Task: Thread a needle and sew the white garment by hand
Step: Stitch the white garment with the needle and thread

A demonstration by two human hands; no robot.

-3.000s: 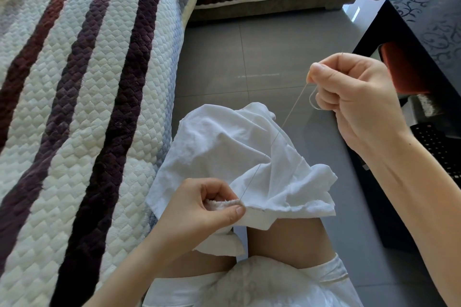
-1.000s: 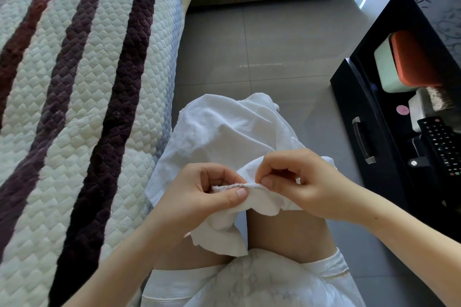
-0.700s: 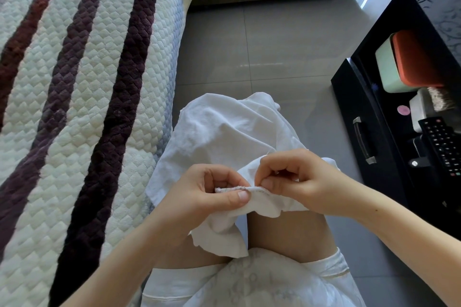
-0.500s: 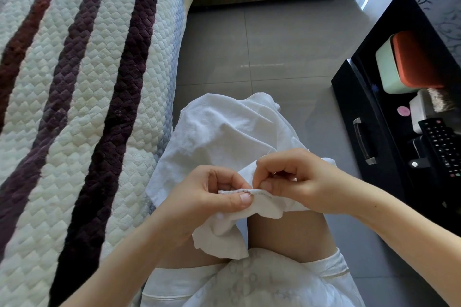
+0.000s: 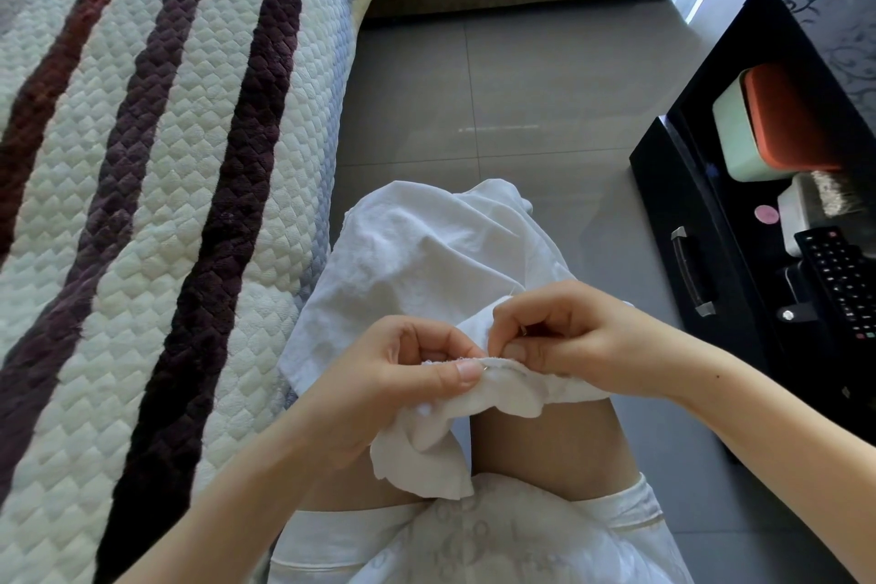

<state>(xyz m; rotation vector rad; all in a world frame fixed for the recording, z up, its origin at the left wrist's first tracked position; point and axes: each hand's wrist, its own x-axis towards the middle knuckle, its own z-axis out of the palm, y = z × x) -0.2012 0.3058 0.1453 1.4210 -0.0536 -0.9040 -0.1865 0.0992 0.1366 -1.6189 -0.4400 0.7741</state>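
Note:
The white garment (image 5: pixel 426 251) lies crumpled over my knees, its edge bunched up between both hands. My left hand (image 5: pixel 393 375) pinches the folded seam between thumb and forefinger. My right hand (image 5: pixel 569 337) sits right beside it with fingers curled, pinching the needle (image 5: pixel 502 365) against the same seam. Only a thin glint of the needle shows in the cloth. The thread is too fine to make out.
A quilted striped sofa cover (image 5: pixel 142 204) fills the left. Grey floor tiles (image 5: pixel 497 85) lie ahead. A black cabinet (image 5: pixel 711 228) stands at the right, holding an orange-and-green box (image 5: pixel 777 123) and a remote control (image 5: pixel 848 280).
Three seconds ago my right hand was raised, pulling the thread taut. It has come down to the seam beside my left hand and has stayed there, working the needle in.

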